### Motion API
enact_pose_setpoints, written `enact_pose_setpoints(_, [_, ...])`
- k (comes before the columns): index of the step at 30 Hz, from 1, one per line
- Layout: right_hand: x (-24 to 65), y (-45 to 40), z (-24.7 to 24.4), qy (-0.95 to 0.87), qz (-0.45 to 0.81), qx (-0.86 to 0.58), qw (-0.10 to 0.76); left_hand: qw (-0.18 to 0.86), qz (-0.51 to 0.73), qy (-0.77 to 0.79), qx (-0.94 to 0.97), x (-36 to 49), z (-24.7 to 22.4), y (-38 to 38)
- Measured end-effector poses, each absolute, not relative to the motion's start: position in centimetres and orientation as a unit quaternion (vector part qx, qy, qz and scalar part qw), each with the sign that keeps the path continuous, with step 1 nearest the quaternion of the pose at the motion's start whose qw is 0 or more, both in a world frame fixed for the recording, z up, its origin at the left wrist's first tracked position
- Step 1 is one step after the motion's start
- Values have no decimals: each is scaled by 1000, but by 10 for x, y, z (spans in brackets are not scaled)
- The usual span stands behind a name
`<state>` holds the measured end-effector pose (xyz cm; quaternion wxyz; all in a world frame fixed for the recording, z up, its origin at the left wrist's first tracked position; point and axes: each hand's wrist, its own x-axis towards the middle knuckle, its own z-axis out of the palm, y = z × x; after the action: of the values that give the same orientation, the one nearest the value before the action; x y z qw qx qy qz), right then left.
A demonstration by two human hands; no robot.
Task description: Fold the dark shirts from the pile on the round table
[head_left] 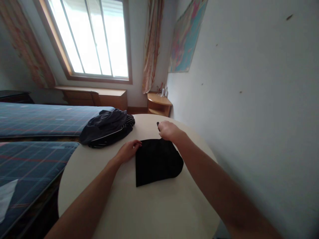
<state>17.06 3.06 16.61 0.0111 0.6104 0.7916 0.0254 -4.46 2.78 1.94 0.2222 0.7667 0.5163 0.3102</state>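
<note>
A black folded cloth (158, 162) lies flat on the round cream table (139, 212), its left edge straight and its right side rounded. My left hand (128, 151) is at the cloth's far left corner, fingertips closed over the edge. Just beyond the far edge, my right hand (170, 130) is closed in a pinch. A small dark end pokes out past its fingers, and the cloth's far edge runs up beneath the hand; most of what it grips is hidden by the fingers.
A heap of dark clothing with white stripes (107, 127) rests at the table's far left. Beds with blue plaid mattresses (37, 159) stand to the left. A white wall (249, 126) runs close along the right. A wooden corner shelf (159, 99) stands behind the table.
</note>
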Motion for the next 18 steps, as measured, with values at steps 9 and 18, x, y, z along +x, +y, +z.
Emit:
enact_pose_setpoints(9, [108,10,140,813,-45,580,-16,365,377,505,685,-52,10,37])
enact_pose_setpoints(18, [100,-2,94,848,-83,521,-42,366,412,483,680,-54,8,40])
